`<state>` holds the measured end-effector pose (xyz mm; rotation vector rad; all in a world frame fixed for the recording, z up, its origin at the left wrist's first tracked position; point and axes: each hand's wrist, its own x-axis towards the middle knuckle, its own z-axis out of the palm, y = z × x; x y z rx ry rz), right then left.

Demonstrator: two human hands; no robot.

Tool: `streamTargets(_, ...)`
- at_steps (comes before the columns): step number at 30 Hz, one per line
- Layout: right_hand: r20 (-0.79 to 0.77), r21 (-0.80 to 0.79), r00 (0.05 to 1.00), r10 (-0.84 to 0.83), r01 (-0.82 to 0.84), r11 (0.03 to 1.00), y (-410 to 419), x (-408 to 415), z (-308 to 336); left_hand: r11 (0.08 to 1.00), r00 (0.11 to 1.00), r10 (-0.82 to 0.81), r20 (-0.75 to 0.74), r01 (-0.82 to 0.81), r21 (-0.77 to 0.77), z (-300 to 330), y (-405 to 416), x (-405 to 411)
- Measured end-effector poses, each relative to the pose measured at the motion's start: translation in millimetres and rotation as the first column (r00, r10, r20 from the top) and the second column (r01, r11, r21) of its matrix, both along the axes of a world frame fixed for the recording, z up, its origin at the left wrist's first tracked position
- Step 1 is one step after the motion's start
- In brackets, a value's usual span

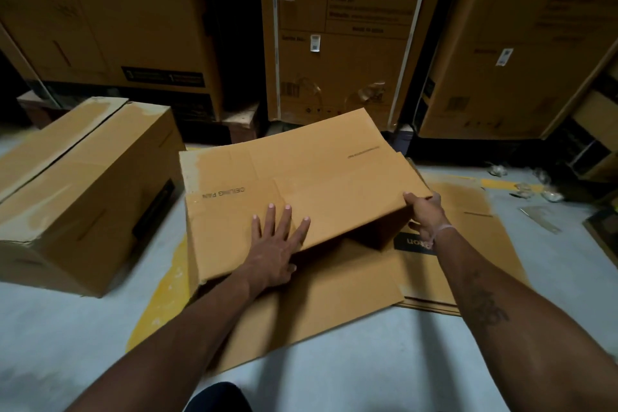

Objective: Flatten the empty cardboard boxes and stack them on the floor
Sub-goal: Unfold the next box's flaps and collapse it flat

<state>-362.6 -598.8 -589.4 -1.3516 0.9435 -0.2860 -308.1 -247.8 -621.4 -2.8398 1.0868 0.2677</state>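
Observation:
A brown cardboard box (301, 174) printed "CEILING FAN" lies half collapsed in the middle of the floor, its right side still raised. My left hand (277, 241) presses flat on its top panel with fingers spread. My right hand (424, 211) grips the box's raised right corner, thumb on top. Under it lies a stack of flattened boxes (468, 244) on the grey floor, one showing a black printed patch. A whole brown box (83, 191) stands to the left, its flaps taped and slightly lifted.
Tall brown cartons (341, 33) stand in a row along the back, with dark gaps between them. Bits of clear tape and scraps (535, 187) litter the floor at the right. Yellow paint (160, 298) marks the floor beside the stack.

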Motion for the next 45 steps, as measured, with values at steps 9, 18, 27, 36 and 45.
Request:
streamTargets(9, -0.342, -0.199, 0.939, 0.024, -0.097, 0.975, 58, -12, 4, 0.980, 0.933, -0.188, -0.306, 0.156, -0.128, 3, -17, -1)
streamTargets(18, -0.606, -0.498, 0.715, 0.348, -0.682, 0.535, 145, -23, -57, 0.902, 0.913, -0.032, -0.408, -0.150, -0.406, -52, 24, -12)
streamTargets(27, -0.807, -0.244, 0.362, 0.467, -0.924, 0.295, 109, 7, -65, 0.957, 0.751, 0.050, -0.658, -0.225, -0.183, -95, 31, -9)
streamTargets(36, -0.892, 0.114, -0.006, 0.452, -0.970, 0.214, 126, -54, -137, 0.961, 0.882, 0.082, -0.465, -0.193, -0.196, -139, 55, -9)
streamTargets(45, -0.877, 0.019, 0.146, 0.457, -0.941, 0.338, 132, -56, -145, 0.928, 0.821, 0.331, -0.464, -0.374, 0.000, -146, 98, -22)
